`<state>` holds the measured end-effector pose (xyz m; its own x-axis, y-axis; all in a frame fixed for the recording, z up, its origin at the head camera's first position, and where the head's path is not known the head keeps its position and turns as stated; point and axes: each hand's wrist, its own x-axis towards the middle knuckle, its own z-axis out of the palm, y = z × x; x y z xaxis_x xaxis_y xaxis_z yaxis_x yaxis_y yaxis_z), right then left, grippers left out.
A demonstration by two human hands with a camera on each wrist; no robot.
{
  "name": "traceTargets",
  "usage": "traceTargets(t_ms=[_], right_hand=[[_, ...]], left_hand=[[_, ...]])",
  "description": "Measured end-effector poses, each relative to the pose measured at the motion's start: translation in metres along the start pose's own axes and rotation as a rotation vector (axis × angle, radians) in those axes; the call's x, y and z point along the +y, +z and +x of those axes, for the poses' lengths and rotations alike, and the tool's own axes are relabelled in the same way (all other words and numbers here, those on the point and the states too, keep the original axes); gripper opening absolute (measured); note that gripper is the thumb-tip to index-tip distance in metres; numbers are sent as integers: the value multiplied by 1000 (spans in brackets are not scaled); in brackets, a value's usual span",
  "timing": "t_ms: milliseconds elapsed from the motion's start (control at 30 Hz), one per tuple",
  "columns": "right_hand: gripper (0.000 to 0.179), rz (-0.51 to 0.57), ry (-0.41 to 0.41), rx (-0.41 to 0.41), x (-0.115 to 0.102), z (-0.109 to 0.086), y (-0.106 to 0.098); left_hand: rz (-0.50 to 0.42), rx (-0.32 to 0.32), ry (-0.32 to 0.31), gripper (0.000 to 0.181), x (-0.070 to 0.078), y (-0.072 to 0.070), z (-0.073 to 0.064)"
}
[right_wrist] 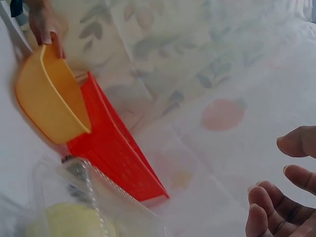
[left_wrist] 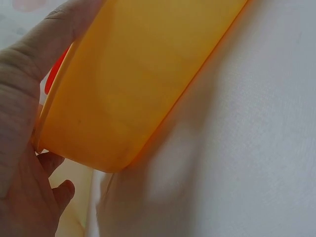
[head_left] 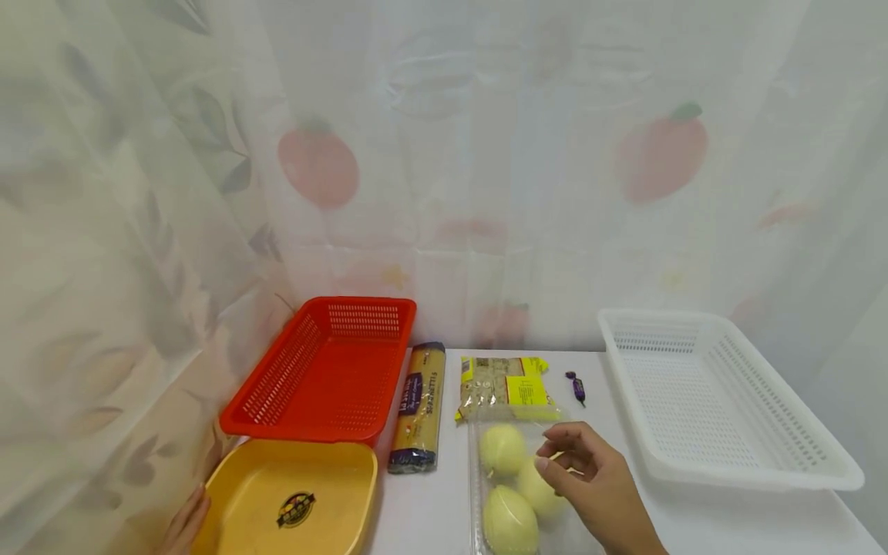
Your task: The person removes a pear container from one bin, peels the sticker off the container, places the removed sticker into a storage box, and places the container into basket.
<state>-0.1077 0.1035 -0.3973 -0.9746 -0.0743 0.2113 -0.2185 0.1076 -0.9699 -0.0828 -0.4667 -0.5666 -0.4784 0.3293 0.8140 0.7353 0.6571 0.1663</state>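
Note:
My left hand [head_left: 186,524] grips the rim of a yellow plastic basin [head_left: 333,501] by its left side. In the left wrist view the basin's outer wall [left_wrist: 128,84] fills much of the picture, with the thumb along its rim. My right hand [head_left: 590,482], fingers loosely bent and holding nothing, hovers over a clear plastic box [head_left: 475,493]. Inside are three pale yellow round fruits [head_left: 510,520], one partly hidden behind that hand. In the right wrist view the right fingertips [right_wrist: 259,197] are apart from one another, with the box [right_wrist: 133,210] off to the lower left.
A red basket [head_left: 347,385] stands behind the basin. To its right lie a spaghetti pack [head_left: 420,408], a yellow-edged clear food packet [head_left: 502,381] and a small purple-wrapped candy [head_left: 577,388]. A white basket [head_left: 714,401] stands at the right, in front of the printed curtain [head_left: 486,154].

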Motion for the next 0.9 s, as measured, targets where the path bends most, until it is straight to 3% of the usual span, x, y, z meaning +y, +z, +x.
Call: traceTargets(t_ms=[200, 400, 600, 900], right_hand=[[27, 28, -7, 112, 11, 3, -15], [34, -66, 56, 195, 24, 6, -30], [43, -115, 113, 194, 42, 11, -40], [59, -91, 263, 110, 72, 16, -47]], left_hand=[[3, 17, 5, 60, 0, 1, 1], [12, 10, -14, 61, 3, 0, 2], [-15, 6, -37, 61, 6, 0, 3], [-23, 20, -44, 60, 7, 1, 5]])
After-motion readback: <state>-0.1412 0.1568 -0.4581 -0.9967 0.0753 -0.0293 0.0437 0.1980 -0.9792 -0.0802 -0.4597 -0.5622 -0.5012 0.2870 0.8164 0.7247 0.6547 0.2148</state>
